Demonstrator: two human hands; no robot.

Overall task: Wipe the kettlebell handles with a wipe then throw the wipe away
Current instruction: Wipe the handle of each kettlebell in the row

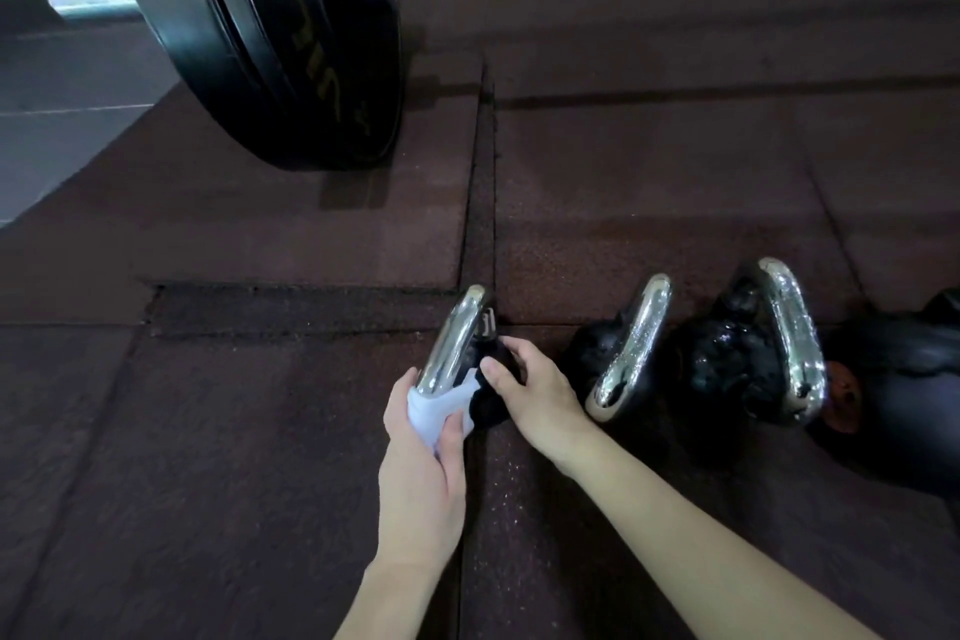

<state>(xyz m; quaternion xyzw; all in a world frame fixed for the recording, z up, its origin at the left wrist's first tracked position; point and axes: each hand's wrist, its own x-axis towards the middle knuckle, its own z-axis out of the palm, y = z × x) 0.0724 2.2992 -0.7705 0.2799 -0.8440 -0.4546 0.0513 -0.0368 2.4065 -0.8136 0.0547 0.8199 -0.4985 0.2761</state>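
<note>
While the leftmost kettlebell handle (453, 343) was being wiped:
Left hand (423, 457): closed around white wipe (434, 413), pressed to handle's near end.
Right hand (535, 387): kettlebell body gripped, steadied.
Next, likely: two right-hand handles (631, 348) to be wiped.

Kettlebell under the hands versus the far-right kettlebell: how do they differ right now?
The left kettlebell is held: the left hand presses a white wipe on its handle and the right hand steadies its body. The right kettlebell stands untouched and looks bigger. Both have chrome handles and black bodies.
</note>
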